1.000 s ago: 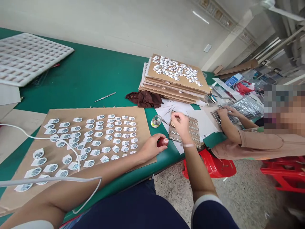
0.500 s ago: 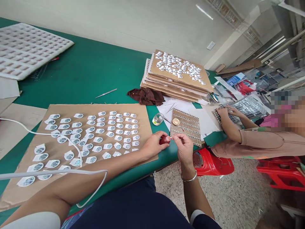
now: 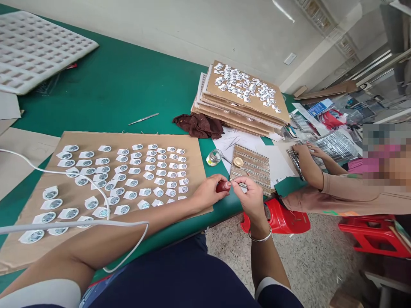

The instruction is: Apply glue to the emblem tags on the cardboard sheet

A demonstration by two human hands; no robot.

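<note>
My left hand [image 3: 212,189] is closed around a dark red rounded object [image 3: 222,186] near the table's front edge. Just right of it, my right hand [image 3: 249,194] has its fingers pinched together close to the red object's tip; whatever they hold is too small to name. A patterned board [image 3: 257,173] with rows of small pieces lies beyond my right hand, with a round gold-coloured dish [image 3: 238,162] on it. Behind my left hand stands a glass jar [image 3: 214,157]. Left of my hands, a cardboard sheet [image 3: 180,143] bears several white tags with round pieces.
A stack of cardboard sheets [image 3: 221,105] and a brown cloth [image 3: 199,125] lie farther back. Tweezers [image 3: 143,119] rest on the green table [image 3: 128,85]. A white cable [image 3: 80,223] crosses the left side. At the right, another person's hands [image 3: 305,149] work near red stools [image 3: 289,218].
The camera view has shifted slightly. My right hand and wrist have turned a little, with the bracelet lower and farther right. My left hand keeps hold of the red object.
</note>
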